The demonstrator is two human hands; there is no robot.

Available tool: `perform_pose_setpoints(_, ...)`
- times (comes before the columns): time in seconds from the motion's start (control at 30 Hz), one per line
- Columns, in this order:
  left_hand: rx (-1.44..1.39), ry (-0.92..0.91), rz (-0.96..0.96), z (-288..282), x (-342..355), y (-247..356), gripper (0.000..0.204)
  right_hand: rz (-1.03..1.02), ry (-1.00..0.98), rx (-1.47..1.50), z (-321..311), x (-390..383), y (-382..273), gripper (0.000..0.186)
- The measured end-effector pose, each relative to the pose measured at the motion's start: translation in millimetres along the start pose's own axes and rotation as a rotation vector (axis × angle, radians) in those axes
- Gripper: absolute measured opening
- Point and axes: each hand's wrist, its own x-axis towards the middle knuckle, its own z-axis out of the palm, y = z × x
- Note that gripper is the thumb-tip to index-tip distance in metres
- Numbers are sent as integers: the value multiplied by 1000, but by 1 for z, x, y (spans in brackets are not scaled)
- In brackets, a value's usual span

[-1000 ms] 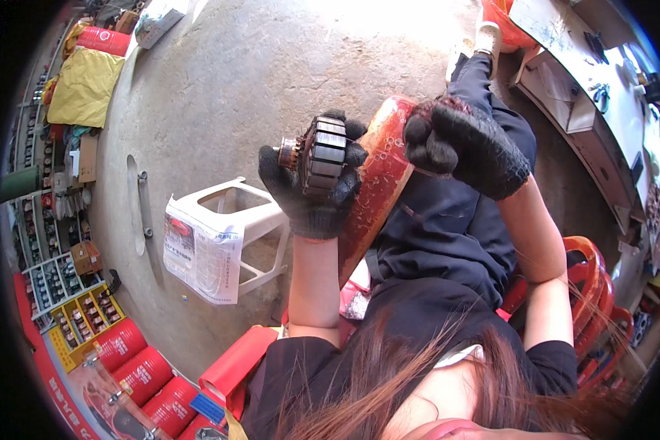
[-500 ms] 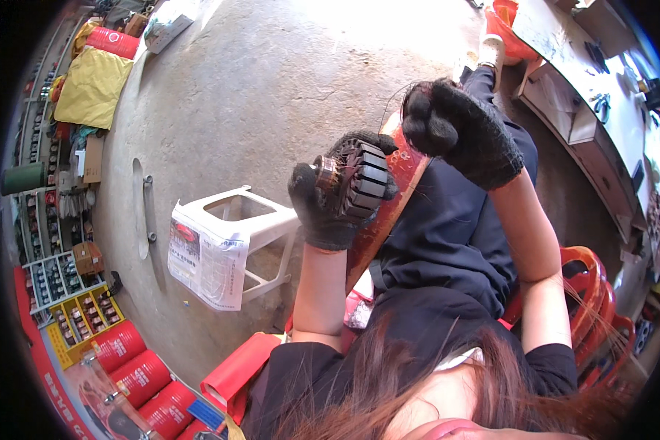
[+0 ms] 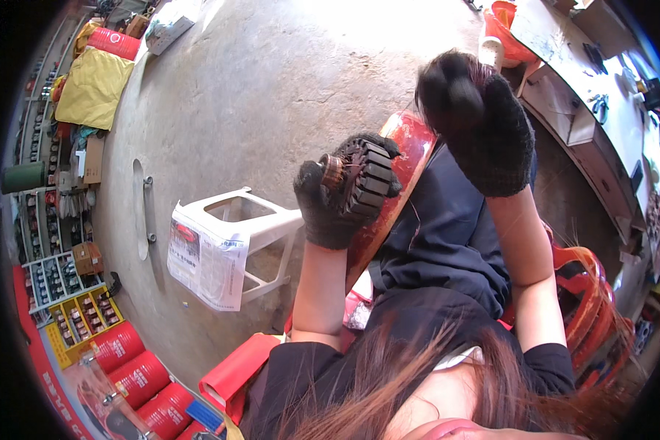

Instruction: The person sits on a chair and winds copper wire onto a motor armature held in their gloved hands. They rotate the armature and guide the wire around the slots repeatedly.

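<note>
A motor armature (image 3: pixel 369 180) with dark slotted sides and a copper commutator at its left end sits in my left hand (image 3: pixel 325 213). The black-gloved fingers wrap round it from below, and reddish windings show between core and commutator. Farther up and to the right, my right hand (image 3: pixel 491 139), also in a black glove, is raised apart from the armature. Its fingers are curled and blurred. Thin dark-red wire (image 3: pixel 481 72) shows at the top of that hand; how much it grips is hidden. Beneath the armature runs a worn red beam (image 3: pixel 412 143) beside my legs.
A white plastic stool (image 3: pixel 268 220) draped with newspaper (image 3: pixel 207 257) stands left of my left arm. Red drums (image 3: pixel 143 378) and shelves of small parts (image 3: pixel 55 282) line the left. At right are a long workbench (image 3: pixel 594 143) and a red chair (image 3: pixel 583 315).
My right hand has moved up and slightly right, farther from the armature. My left hand and the armature have shifted slightly right.
</note>
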Motion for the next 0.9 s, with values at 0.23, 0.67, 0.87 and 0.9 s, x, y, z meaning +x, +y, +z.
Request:
perform_pose_setpoints(0.23,-18,-8,-47,8,-4,1,101,-329,-226,-1240,5,22,-10,56)
perform_pose_setpoints(0.67,-51,-44,-89,3,-8,1,107,-19,-632,-2297,-4,23,-19,23)
perform_pose_setpoints(0.87,-53,-10,-87,8,-6,0,107,-103,-620,-2107,3,14,-35,23)
perform_pose_setpoints(0.9,-63,-2,-78,10,-7,-1,108,-31,-606,-2049,4,14,-34,23)
